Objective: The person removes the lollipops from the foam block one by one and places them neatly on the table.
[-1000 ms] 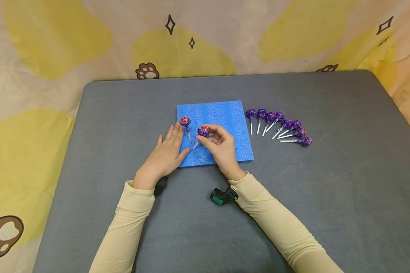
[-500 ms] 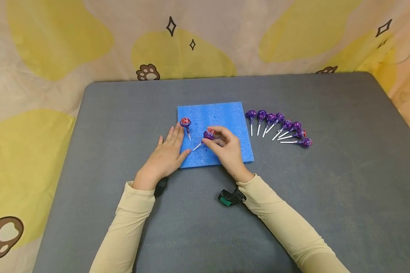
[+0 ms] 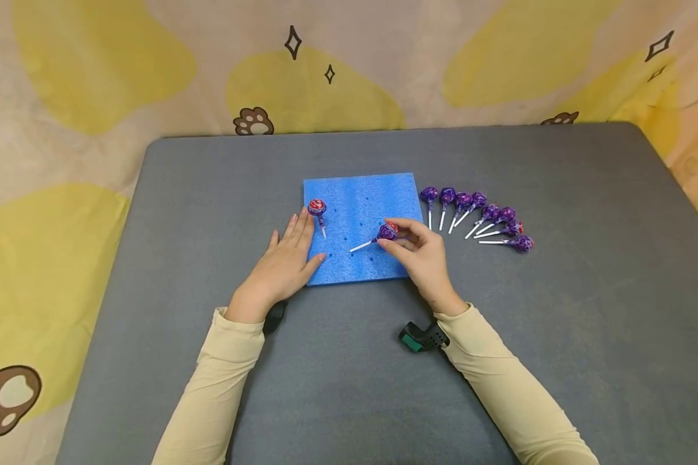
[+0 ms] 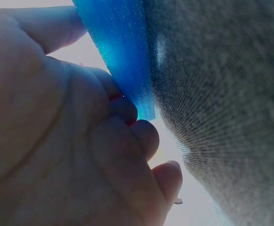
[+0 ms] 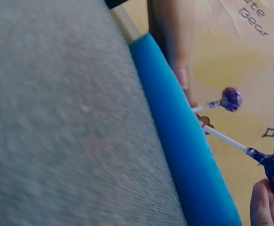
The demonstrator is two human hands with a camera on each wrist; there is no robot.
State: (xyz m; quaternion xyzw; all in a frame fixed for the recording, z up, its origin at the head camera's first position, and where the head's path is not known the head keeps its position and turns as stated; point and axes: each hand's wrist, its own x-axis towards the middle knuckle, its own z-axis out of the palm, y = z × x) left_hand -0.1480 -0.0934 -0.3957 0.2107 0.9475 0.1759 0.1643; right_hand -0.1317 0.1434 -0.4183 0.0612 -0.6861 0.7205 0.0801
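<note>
A blue foam board (image 3: 378, 190) with several small dark holes lies on the grey table. My left hand (image 3: 282, 265) rests along its left edge with fingers straight; in the left wrist view those fingers (image 4: 144, 139) touch the board's side. Near that edge one purple-and-red wrapped lollipop (image 3: 317, 207) stands upright, its stick in the foam. Between thumb and fingertips my right hand (image 3: 427, 261) pinches a second lollipop (image 3: 387, 232) by its wrapped head. Its white stick tilts down to the left, the tip close over the foam in the right wrist view (image 5: 226, 140).
Right of the board, several purple lollipops (image 3: 490, 212) lie fanned out, sticks towards the person. A patterned yellow and cream cloth (image 3: 349, 71) hangs behind the table (image 3: 587, 323). Each wrist carries a black strap device, the right one (image 3: 424, 337) partly green.
My right hand has moved to the right across the board with the lollipop, and the stick now leans flatter. The left hand and standing lollipop have stayed put.
</note>
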